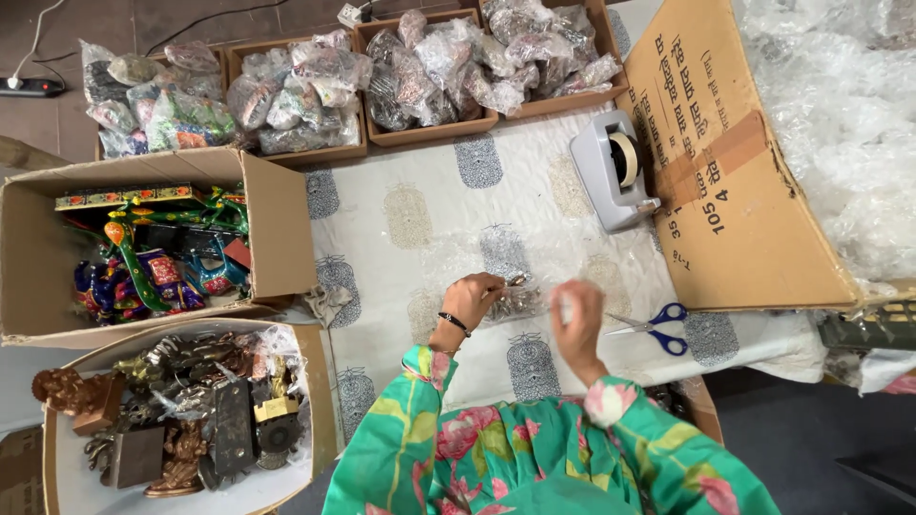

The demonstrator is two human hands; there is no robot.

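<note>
Behind the work area, three shallow brown trays (434, 132) stood in a row, each full of small items wrapped in clear plastic. At the right, a big brown cardboard carton (735, 191) lay tilted, with dark printed lettering and a strip of brown tape on its flap. At the left, an open carton (277, 229) held brightly painted figures, and below it a second box (320, 401) held dark metal figures.

On the patterned cloth of the bench (420, 219) stood a grey tape dispenser (611, 172), and blue-handled scissors (658, 327) lay near the right hand (579, 319).

The left hand (469, 298) (with a dark bracelet at the wrist) was bent downward, its grip closed on a small silvery metal item (515, 300) that lay on a sheet of bubble wrap (534, 262) between both hands. The right hand was raised and blurred; I cannot tell what its grip held.
</note>
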